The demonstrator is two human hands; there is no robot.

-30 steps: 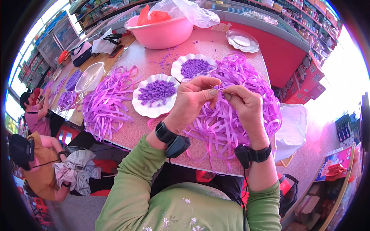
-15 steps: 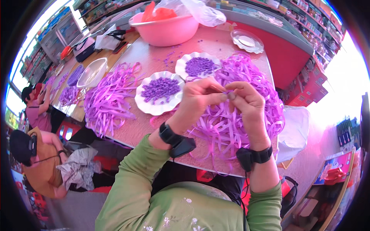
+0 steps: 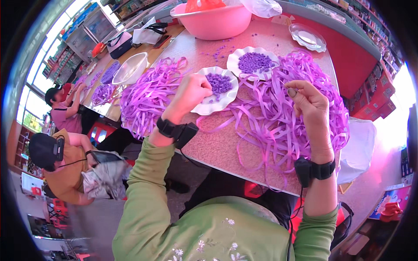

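My left hand point(image 3: 190, 95) is closed, its bent fingertips over the left rim of a scalloped white plate point(image 3: 216, 107) that holds purple beads point(image 3: 219, 83). Whatever it pinches, if anything, is hidden by the fingers. Above a large heap of purple ribbons point(image 3: 278, 115), my right hand point(image 3: 311, 104) has thumb and forefinger pressed together. Something thin may show at its fingertips, too small to name. Behind the first plate stands a second white plate point(image 3: 233, 65), also bearing purple beads point(image 3: 254, 63). Another pile of purple ribbons point(image 3: 146, 98) lies left of my left hand.
A pink basin point(image 3: 213, 24) stands at the far side, with loose beads scattered before it. Clear plates point(image 3: 307, 38) lie far right. A translucent basket point(image 3: 130, 69) and a bag point(image 3: 119, 45) are at left. Two people sit there, the nearer in a cap point(image 3: 43, 150).
My hands, together at the fingertips before, have come apart. The left moved left to the bead plate; the right stayed over the ribbon heap. The whole view has shifted.
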